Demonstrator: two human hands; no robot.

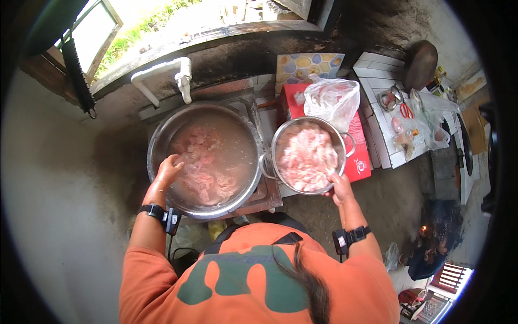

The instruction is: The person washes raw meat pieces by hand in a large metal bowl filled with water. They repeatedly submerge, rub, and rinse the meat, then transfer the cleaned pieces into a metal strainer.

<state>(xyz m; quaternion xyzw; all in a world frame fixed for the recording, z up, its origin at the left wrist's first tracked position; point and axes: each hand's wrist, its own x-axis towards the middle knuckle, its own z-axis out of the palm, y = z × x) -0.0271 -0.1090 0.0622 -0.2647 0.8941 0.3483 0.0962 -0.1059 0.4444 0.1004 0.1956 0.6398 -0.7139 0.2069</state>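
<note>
A wide metal basin (236,207) of cloudy water sits before me on the left. Pieces of pale pink raw meat (202,178) lie in the water. My left hand (170,168) is over the basin's left side, fingers apart, with nothing visible in it. To the right, my right hand (340,187) grips the near right rim of a steel pot (341,161) with two loop handles. Raw meat pieces (309,158) fill much of the pot and look blurred. The pot's left handle is close to the basin rim; whether they touch I cannot tell.
A white pipe tap (184,83) overhangs the basin's far edge. Behind the pot, a clear plastic bag (334,99) lies on a red box (359,141). Red-handled scissors (406,111) and a bottle (404,137) lie on the tiled counter (376,87). A small fire (424,229) burns lower right.
</note>
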